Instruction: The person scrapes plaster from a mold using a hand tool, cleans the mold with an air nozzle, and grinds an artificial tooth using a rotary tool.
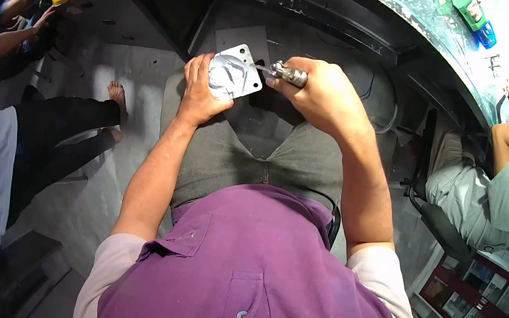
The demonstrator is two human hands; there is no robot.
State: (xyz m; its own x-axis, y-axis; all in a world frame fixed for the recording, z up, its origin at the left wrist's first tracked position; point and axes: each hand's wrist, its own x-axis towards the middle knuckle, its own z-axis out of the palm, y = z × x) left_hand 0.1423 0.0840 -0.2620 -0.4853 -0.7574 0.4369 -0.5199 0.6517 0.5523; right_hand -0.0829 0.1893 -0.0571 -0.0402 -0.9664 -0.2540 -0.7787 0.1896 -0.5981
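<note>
A silvery metal plate (235, 74) with corner holes and a round, shiny middle is held up over my lap. My left hand (202, 92) grips its left side, fingers behind the edge and thumb along the bottom. In my right hand (321, 94) is a metal handheld tool (291, 75) with a thin tip pointing left. The tip is close to the plate's right edge; whether it touches cannot be made out.
A dark-framed workbench (371, 37) crosses ahead, with green and blue bins (469, 10) at upper right. A co-worker in white stands at left; another in grey sits at right. A red-framed cabinet (472, 297) is at lower right.
</note>
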